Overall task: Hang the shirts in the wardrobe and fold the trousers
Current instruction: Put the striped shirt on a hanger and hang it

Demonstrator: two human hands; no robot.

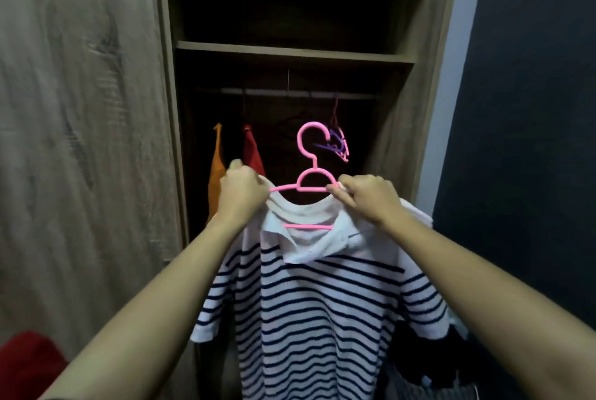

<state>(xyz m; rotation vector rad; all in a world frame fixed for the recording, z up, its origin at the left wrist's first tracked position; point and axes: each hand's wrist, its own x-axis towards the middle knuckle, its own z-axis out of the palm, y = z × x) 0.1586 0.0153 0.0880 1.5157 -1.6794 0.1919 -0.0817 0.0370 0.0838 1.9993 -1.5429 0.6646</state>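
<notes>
Here, the left hand (pixel 242 193) and right hand (pixel 364 198) each pinched the shirt (pixel 309 303) at its collar, on a pink hanger (pixel 311 161), held up before the open wardrobe (pixel 290 51) where orange and red shirts hung

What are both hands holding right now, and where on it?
The striped shirt on the pink hanger: left hand grips the shoulder left of the collar, right hand the shoulder right of it.

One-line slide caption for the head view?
A striped shirt on a pink hanger, gripped by left hand and right hand, before the wardrobe rail.
</notes>
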